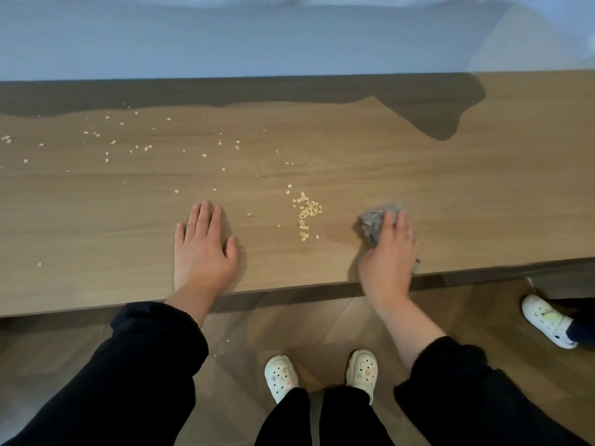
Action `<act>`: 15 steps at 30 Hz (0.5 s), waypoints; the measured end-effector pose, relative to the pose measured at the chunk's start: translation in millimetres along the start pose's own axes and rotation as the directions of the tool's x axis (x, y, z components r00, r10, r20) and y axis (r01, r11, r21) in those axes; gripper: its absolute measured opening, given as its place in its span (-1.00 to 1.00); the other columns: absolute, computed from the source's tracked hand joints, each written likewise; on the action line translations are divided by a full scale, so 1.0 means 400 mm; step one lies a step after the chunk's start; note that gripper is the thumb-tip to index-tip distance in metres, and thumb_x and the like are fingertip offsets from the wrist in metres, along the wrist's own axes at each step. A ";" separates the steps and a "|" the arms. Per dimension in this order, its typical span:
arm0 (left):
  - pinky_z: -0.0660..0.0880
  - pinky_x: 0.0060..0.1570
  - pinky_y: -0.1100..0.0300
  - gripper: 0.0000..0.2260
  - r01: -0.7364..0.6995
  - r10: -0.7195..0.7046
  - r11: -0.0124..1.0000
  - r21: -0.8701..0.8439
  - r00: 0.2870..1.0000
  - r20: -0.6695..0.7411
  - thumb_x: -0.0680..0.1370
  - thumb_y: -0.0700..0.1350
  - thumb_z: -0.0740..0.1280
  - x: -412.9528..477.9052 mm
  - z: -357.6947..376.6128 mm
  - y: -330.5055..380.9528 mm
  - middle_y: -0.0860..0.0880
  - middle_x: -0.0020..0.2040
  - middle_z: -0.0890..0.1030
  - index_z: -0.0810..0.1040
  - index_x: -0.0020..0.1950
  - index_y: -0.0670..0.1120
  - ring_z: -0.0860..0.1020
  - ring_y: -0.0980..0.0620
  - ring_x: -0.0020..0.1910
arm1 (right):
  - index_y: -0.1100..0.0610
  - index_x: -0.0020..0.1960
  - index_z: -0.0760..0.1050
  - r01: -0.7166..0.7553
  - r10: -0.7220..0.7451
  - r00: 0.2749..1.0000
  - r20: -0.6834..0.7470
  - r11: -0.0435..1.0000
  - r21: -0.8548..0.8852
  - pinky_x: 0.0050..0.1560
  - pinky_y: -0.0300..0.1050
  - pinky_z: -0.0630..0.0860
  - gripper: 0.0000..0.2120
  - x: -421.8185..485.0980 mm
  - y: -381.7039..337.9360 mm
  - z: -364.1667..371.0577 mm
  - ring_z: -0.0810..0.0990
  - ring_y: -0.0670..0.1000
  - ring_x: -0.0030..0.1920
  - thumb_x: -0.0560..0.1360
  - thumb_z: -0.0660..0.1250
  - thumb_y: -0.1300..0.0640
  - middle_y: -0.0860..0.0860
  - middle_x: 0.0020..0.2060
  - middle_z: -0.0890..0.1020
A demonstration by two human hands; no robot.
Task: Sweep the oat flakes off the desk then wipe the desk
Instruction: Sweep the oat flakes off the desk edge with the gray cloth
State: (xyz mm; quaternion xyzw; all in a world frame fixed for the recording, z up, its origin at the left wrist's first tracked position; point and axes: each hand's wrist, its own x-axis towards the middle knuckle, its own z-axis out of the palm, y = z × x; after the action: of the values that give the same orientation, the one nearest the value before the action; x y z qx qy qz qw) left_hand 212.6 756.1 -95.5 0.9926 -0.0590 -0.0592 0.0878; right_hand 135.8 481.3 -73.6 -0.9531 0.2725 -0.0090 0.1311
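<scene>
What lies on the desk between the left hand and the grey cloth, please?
In the head view, a small heap of oat flakes lies there, plus a few stray ones.

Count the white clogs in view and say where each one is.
3. The left clog and right clog stand side by side on the floor at bottom centre; the third clog is at the far right, below the desk edge. Others may be hidden.
</scene>
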 end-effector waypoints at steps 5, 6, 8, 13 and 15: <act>-0.09 0.52 -0.05 -0.44 -0.011 0.011 1.000 0.002 1.000 -0.010 0.61 0.03 0.07 -0.001 -0.003 -0.003 -0.07 0.59 0.02 0.07 0.58 -0.12 -0.08 0.00 0.56 | 0.10 0.59 -0.09 0.275 -0.271 0.952 0.145 0.961 -0.013 0.55 0.11 -0.11 -0.29 -0.055 -0.041 0.014 -0.12 0.08 0.57 0.55 0.19 0.27 0.07 0.58 -0.06; -0.08 0.52 -0.06 -0.45 -0.014 0.014 1.000 0.000 1.000 -0.012 0.61 0.02 0.07 -0.003 -0.004 -0.003 -0.08 0.59 0.03 0.08 0.58 -0.12 -0.08 -0.01 0.56 | 0.09 0.59 -0.05 0.288 -0.285 0.947 0.145 0.958 0.000 0.56 0.12 -0.06 -0.29 -0.043 -0.009 0.000 -0.08 0.08 0.57 0.54 0.20 0.28 0.06 0.58 -0.02; -0.06 0.51 -0.07 -0.45 -0.016 0.016 1.000 0.001 1.000 -0.014 0.61 0.02 0.07 -0.003 -0.004 -0.002 -0.09 0.59 0.04 0.10 0.57 -0.13 -0.07 -0.02 0.56 | 0.11 0.58 0.04 0.189 -0.191 0.979 0.068 0.982 0.025 0.54 0.14 0.05 -0.31 -0.011 0.079 -0.031 0.05 0.10 0.56 0.51 0.22 0.28 0.07 0.56 0.11; -0.08 0.50 -0.10 -0.46 -0.025 0.025 0.998 0.058 1.000 0.004 0.61 -0.02 0.04 -0.004 -0.002 0.009 -0.13 0.59 0.01 0.07 0.57 -0.14 -0.09 -0.08 0.56 | 0.19 0.58 -0.03 -0.233 0.232 0.972 -0.033 0.972 -0.009 0.54 0.17 -0.05 -0.32 0.052 0.161 -0.061 0.01 0.16 0.56 0.54 0.18 0.24 0.16 0.57 0.05; -0.08 0.51 -0.10 -0.47 -0.034 0.033 0.998 0.061 0.999 0.007 0.62 -0.03 0.03 -0.008 -0.003 0.011 -0.15 0.58 0.01 0.07 0.57 -0.14 -0.09 -0.10 0.56 | 0.19 0.58 -0.11 -0.167 0.168 0.986 0.019 0.985 -0.039 0.52 0.16 -0.09 -0.30 0.040 0.083 -0.041 -0.04 0.19 0.56 0.56 0.19 0.20 0.19 0.57 -0.02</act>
State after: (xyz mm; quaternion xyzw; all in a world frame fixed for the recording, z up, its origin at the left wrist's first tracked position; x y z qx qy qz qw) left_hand 209.2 752.2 -93.1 0.9935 -0.0776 -0.0590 0.0583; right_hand 130.9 441.8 -67.3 -0.9292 0.3502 0.0175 0.1165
